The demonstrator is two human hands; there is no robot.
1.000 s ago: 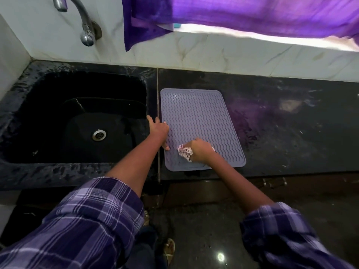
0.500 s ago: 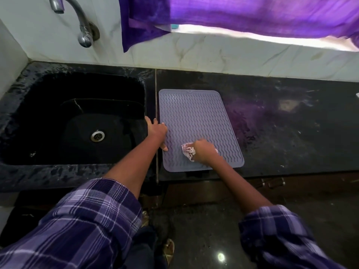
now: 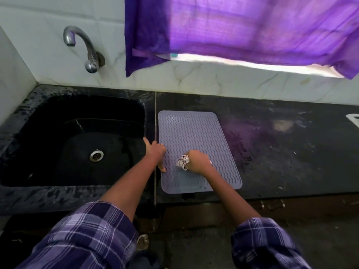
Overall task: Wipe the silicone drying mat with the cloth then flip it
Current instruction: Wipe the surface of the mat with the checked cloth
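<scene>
A grey-lilac silicone drying mat (image 3: 194,133) with wavy ridges lies flat on the black counter, just right of the sink. My right hand (image 3: 198,161) grips a crumpled white patterned cloth (image 3: 182,162) and presses it on the mat's near middle. My left hand (image 3: 156,152) rests with spread fingers on the mat's left edge, its thumb pointing toward the sink.
A black sink (image 3: 77,144) with a metal drain (image 3: 96,155) lies to the left, a chrome tap (image 3: 87,49) above it. Dark counter (image 3: 281,152) stretches right, with a white object (image 3: 354,118) at the far right edge. A purple curtain (image 3: 242,30) hangs over the back wall.
My right hand with the cloth has shifted slightly away from the near edge, toward the mat's middle. My left hand stays on the mat's left edge. The camera view has tilted up.
</scene>
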